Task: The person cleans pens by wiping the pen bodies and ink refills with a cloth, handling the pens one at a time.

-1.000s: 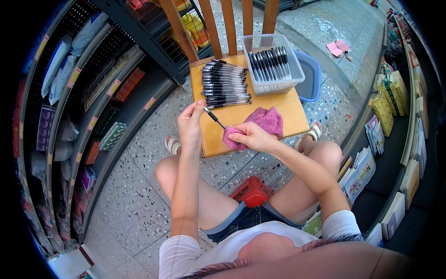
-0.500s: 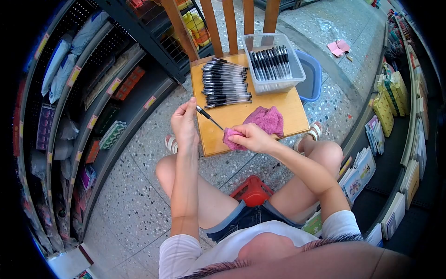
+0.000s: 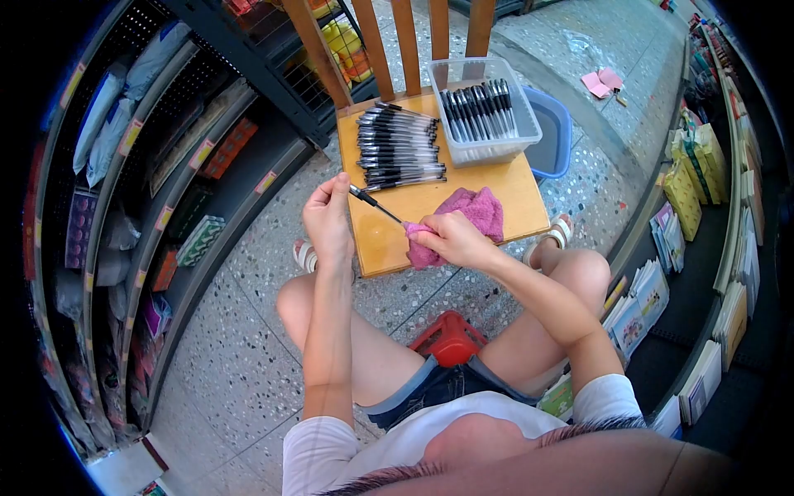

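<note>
My left hand (image 3: 329,217) pinches the capped end of a black pen (image 3: 376,203) just in front of the wooden chair seat (image 3: 513,194). Closed around a pink cloth (image 3: 470,213), my right hand (image 3: 452,238) has a fold of it at the pen's lower tip. The rest of the cloth lies bunched on the seat. Farther back, a row of black and clear pens (image 3: 399,149) rests on the seat. To its right stands a clear plastic box (image 3: 496,155) with several more pens (image 3: 478,112) in it.
A blue basin (image 3: 558,124) is on the floor behind the chair. Between my legs is a red stool (image 3: 451,339). Shelves of packaged goods (image 3: 198,240) curve along the left, and shelves with booklets (image 3: 641,306) along the right. Pink paper (image 3: 602,83) lies on the floor.
My right hand has shifted slightly right and up with the cloth, toward the pen's tip, leaving more of the barrel showing. The left hand has stayed almost in place.
</note>
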Tool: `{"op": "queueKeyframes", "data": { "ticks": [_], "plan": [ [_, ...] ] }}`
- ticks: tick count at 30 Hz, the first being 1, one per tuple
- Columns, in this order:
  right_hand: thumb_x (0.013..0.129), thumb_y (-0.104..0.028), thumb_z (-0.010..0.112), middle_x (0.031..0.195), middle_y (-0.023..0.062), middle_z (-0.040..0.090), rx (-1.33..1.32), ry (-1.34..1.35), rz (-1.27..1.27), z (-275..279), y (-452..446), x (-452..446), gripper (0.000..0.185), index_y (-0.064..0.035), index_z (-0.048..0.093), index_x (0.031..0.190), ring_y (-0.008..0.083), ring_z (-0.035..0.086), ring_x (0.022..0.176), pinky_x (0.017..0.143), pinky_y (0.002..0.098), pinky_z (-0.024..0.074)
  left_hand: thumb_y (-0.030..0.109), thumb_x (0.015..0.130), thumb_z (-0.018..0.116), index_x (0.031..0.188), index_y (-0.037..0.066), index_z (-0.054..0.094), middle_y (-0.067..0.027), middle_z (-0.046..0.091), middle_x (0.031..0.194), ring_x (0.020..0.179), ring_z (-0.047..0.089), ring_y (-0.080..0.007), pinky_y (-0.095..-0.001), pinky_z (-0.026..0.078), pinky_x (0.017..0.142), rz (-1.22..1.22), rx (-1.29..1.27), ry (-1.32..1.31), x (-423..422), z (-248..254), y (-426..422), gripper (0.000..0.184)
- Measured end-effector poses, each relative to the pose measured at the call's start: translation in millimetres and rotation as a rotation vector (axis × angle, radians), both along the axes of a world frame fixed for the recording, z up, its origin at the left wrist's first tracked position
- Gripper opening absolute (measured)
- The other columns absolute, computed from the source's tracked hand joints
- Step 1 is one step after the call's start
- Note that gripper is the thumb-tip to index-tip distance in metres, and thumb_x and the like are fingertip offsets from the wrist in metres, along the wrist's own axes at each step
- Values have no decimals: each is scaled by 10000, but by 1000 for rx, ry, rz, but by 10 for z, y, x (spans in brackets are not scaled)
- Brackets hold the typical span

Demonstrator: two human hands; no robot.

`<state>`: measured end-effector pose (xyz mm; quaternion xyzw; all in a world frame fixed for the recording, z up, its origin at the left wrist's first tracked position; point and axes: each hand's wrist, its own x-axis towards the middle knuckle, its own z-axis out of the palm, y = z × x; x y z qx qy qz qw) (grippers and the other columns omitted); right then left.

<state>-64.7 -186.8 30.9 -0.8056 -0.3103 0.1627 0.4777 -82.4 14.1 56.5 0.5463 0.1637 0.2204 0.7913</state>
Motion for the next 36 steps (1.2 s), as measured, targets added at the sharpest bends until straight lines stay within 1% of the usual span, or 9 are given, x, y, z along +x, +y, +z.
{"op": "queueKeyframes", "data": {
  "ticks": [5,12,15,18,21,26,29,30,36],
  "plan": [
    [856,-233,587,604,200,532,75,22,75,105,-45,-7,266,25,574,795,340,562,560,505,382,405,195,832,675,831,48,629,19,588,731,658,494,-60,-193,384,641,2,-94,84,43,-62,76,153],
    [851,-168,574,632,170,536,249,-28,245,78,-105,-2,177,-6,528,794,353,550,613,522,362,411,210,844,662,852,17,624,-14,609,744,668,499,-59,-193,406,614,-45,-313,97,100,-128,138,197],
    [863,-151,549,688,163,554,217,-133,163,97,-138,-31,159,-6,537,796,260,563,586,546,348,430,217,844,662,833,35,620,-4,601,732,657,497,-56,-189,405,610,-32,-304,126,115,-215,246,186],
    [881,-151,540,722,101,593,146,127,33,78,-192,18,163,6,577,856,129,544,611,572,302,438,222,840,667,810,49,622,4,600,724,646,495,-50,-186,404,612,-53,-243,116,110,-222,253,182],
    [911,-167,518,748,16,613,396,242,-164,8,-162,83,209,25,601,922,54,507,688,625,260,444,223,832,676,791,52,631,9,602,710,626,490,-40,-183,396,604,-113,-202,123,71,-172,176,182],
    [944,-201,487,862,-20,610,500,412,-89,0,-64,97,260,19,599,1025,52,528,759,691,222,452,223,816,696,785,40,648,18,604,690,583,471,-32,-180,376,565,-222,-121,210,38,-326,-101,192],
    [940,-196,495,856,-12,611,512,628,-33,175,3,42,248,15,604,1012,51,534,760,686,221,452,216,808,704,802,40,657,14,613,710,587,480,-36,-175,375,556,-224,24,233,23,-296,-333,183],
    [923,-193,525,822,-3,612,501,621,-43,123,38,52,225,8,615,970,46,533,733,656,221,450,193,820,688,825,47,655,1,632,742,643,532,-51,-190,419,617,-241,0,246,11,-256,-401,150],
    [884,-193,579,730,-9,605,345,622,-57,-130,101,97,208,10,625,898,50,523,635,567,229,439,182,803,708,816,18,654,-6,626,747,650,525,-45,-186,405,588,-191,5,242,43,-279,-442,173]
  ]
}}
